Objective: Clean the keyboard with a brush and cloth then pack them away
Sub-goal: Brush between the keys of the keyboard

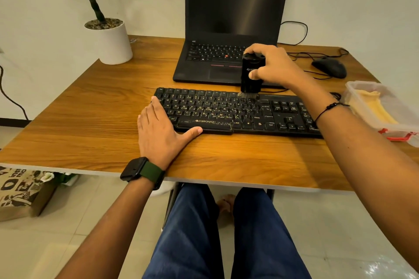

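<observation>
From the head view, the black keyboard (238, 113) lies across the wooden table (90, 106). Behind it stands an open laptop (226, 29); to its right are a mouse (329, 67) and a clear box (383, 108) holding a yellow cloth (376, 106). Bare wood runs from the keyboard to the near edge. The left hand (161, 129) rests flat on the keyboard's left end, fingers straight. The right hand (269, 65) grips an upright black brush (250, 75) (bristles touching the top key row).
</observation>
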{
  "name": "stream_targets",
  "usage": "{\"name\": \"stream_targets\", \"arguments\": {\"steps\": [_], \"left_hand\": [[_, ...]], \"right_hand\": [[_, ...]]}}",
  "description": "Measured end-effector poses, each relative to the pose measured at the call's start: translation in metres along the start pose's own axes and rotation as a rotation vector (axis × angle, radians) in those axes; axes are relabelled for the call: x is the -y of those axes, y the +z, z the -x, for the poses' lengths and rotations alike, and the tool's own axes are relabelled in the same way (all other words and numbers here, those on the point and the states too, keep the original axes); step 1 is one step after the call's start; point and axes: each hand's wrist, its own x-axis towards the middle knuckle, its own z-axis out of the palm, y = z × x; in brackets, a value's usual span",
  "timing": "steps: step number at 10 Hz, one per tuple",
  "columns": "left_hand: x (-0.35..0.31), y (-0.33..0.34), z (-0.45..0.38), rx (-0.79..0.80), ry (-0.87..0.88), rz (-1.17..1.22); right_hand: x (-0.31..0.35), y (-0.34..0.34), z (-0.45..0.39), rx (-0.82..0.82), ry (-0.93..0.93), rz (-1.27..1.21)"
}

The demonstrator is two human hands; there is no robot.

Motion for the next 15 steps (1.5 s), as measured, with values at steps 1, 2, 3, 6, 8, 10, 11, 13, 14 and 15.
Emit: {"name": "stream_targets", "arguments": {"steps": [1, 2, 3, 6, 8, 10, 11, 13, 14, 15], "left_hand": [[0.000, 0.000, 0.000, 0.007, 0.000, 0.000], [0.000, 0.000, 0.000, 0.009, 0.002, -0.004], [0.000, -0.001, 0.000, 0.009, 0.000, 0.004], [0.001, 0.001, 0.000, 0.007, -0.001, 0.000], [-0.001, -0.001, 0.001, 0.005, -0.006, 0.000], [-0.002, -0.003, 0.001, 0.008, -0.003, -0.002], [-0.002, -0.003, 0.001, 0.017, -0.008, 0.000], [-0.002, -0.002, 0.001, 0.021, -0.006, -0.002], [-0.002, -0.002, 0.002, 0.024, -0.008, -0.003], [-0.002, -0.003, 0.001, 0.022, -0.009, -0.003]], "right_hand": [[-0.004, -0.005, 0.003, -0.009, 0.011, 0.018], [-0.002, -0.008, 0.002, -0.051, 0.005, -0.030], [0.006, -0.003, -0.002, -0.059, -0.025, -0.069], [-0.002, 0.005, -0.006, -0.018, 0.001, -0.050], [-0.017, -0.012, 0.004, -0.048, 0.025, 0.023], [-0.019, -0.025, 0.001, -0.086, 0.028, -0.043], [-0.021, -0.020, 0.000, -0.011, 0.034, -0.033], [-0.018, -0.008, -0.002, 0.006, 0.030, -0.094], [-0.020, -0.012, -0.003, 0.002, 0.092, -0.225], [-0.021, -0.011, -0.003, -0.102, 0.111, -0.272]]}}
